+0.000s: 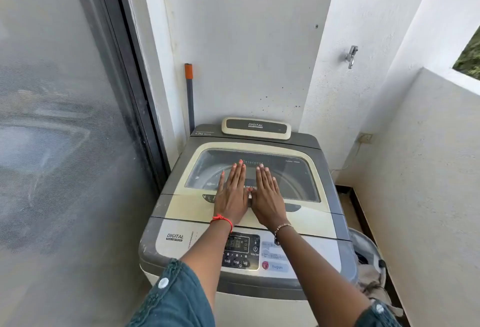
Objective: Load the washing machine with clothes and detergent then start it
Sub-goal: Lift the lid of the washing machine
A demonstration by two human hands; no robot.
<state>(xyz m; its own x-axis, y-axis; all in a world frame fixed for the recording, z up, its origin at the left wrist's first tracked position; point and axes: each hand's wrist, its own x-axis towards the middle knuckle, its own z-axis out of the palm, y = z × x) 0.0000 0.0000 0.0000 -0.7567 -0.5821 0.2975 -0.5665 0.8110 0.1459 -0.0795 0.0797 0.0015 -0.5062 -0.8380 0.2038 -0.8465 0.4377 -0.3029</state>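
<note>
A grey and cream top-loading washing machine (181, 207) stands in front of me with its lid (306, 171) closed; the drum shows through the lid's window. My left hand (232, 194) and my right hand (267, 197) lie flat, palms down, side by side on the lid near its front handle, fingers straight and holding nothing. The control panel (242, 251) with a display and buttons sits at the front edge, below my wrists. A basket with clothes (368, 267) stands on the floor to the machine's right, partly hidden by my right arm. No detergent container is visible.
A frosted sliding glass door (65, 119) runs along the left. A grey pole with an orange top (190, 93) leans in the corner behind the machine. A tap (351, 56) juts from the right wall, and a low parapet wall (428, 171) closes the right side.
</note>
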